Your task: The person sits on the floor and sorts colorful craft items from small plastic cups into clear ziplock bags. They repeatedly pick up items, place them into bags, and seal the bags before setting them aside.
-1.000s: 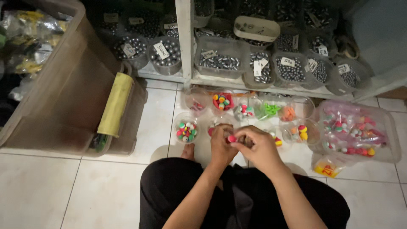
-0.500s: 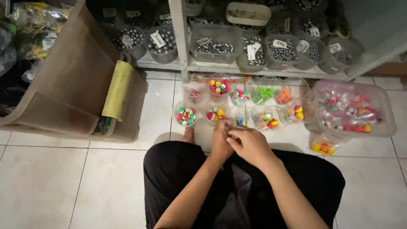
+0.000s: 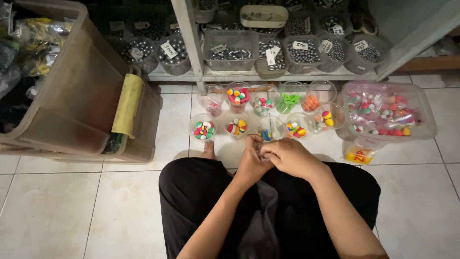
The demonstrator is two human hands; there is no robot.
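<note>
Change since the earlier frames: both hands had drawn back from the cups toward the lap and closed up together; the view had tilted slightly, the cups sitting higher in frame.

Item: a small piece, hidden between the two hands, at 12 o'clock from the knees, just short of the nearest cup. Colour and shape could not be told. Judged by the beads (image 3: 237, 126) in the cups: light, hard, smooth, likely slippery and apt to roll; best pinched at the sides between fingertip pads.

Left hand (image 3: 250, 160): fingers curled together, tips meeting the right hand's; whether clamped on the piece could not be told.

Right hand (image 3: 287, 156): fingers (image 3: 268, 149) bent and bunched, closed over the same spot, knuckles up.

Surroundings: clear cups (image 3: 203, 127) of coloured beads in two rows on the tiled floor (image 3: 57, 206), at 12 o'clock; lidded clear tub (image 3: 417, 103) of mixed pieces at 2 o'clock; small yellow packet (image 3: 358, 154) just beside it; large brown bin (image 3: 72, 91) with a yellow roll (image 3: 127, 104) at 10 o'clock; shelf (image 3: 268, 74) of tubs with dark beads beyond.
</note>
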